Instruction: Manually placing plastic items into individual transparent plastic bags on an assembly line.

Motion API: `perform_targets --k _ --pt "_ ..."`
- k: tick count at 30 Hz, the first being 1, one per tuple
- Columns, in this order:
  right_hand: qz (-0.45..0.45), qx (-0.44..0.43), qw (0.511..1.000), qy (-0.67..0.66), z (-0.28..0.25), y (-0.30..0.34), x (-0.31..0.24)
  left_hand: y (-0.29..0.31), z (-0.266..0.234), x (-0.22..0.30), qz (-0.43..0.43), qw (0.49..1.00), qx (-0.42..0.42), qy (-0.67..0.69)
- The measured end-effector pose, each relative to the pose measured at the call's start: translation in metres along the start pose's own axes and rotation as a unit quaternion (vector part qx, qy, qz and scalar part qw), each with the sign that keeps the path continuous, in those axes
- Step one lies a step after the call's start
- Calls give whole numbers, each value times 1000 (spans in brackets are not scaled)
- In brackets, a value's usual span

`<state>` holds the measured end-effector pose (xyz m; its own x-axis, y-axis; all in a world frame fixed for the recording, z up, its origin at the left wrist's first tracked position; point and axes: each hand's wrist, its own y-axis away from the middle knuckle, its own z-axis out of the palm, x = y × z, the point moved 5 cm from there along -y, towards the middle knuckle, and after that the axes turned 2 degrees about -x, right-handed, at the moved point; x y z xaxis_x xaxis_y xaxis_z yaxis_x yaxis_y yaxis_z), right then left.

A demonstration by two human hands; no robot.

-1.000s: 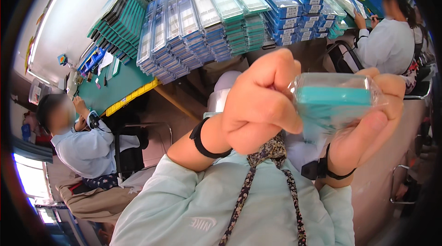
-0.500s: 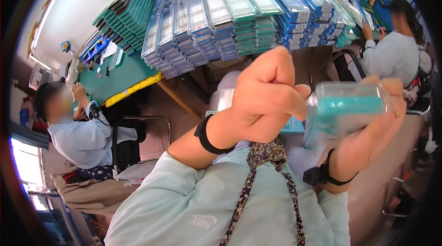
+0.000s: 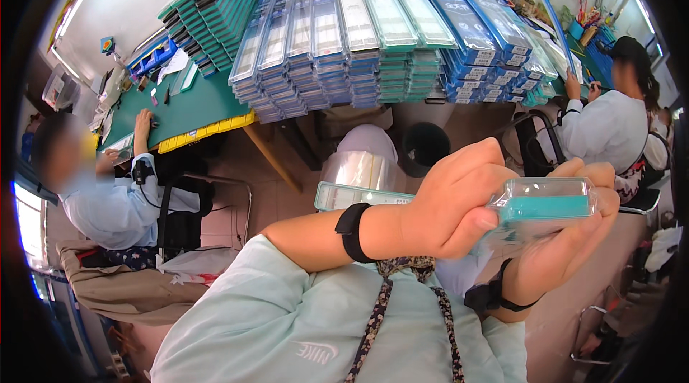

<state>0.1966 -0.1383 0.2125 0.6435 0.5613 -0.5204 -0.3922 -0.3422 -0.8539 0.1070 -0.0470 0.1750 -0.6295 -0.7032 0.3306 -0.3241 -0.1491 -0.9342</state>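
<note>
A long clear-wrapped teal box (image 3: 543,208) is pointed end-on toward me, its length mostly hidden behind its near end. My right hand (image 3: 592,214) grips it from the right side and from beneath, with the fingers behind it. My left hand (image 3: 463,200) is closed at the box's left edge, thumb and bent fingers pinching the loose clear wrap there. On my lap lies a second flat box (image 3: 359,197), clear with a teal rim, partly behind my left forearm. Beside it rests a pile of clear plastic sleeves (image 3: 359,169).
Stacks of long blue boxes (image 3: 470,13) and teal boxes (image 3: 393,21) crowd the table ahead. Black-and-teal trays (image 3: 208,21) stand at its left. Co-workers sit at left (image 3: 108,196) and right (image 3: 610,125). A dark bin (image 3: 425,148) stands beneath the table.
My left hand has moved right and down from above to the box's left edge. The box is steadier now. The lap box and sleeves have come into fuller view.
</note>
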Motion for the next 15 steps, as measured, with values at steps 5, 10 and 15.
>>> perform_targets --k 5,10,15 --pt "63 -23 996 -53 5 -4 5 5 2 -9 12 999 -30 33" --pt "162 -109 979 -65 8 -7 31 13 -1 -22 -102 990 66 68" --pt "275 -125 940 -161 4 7 63 13 -4 -31 -180 968 80 153"
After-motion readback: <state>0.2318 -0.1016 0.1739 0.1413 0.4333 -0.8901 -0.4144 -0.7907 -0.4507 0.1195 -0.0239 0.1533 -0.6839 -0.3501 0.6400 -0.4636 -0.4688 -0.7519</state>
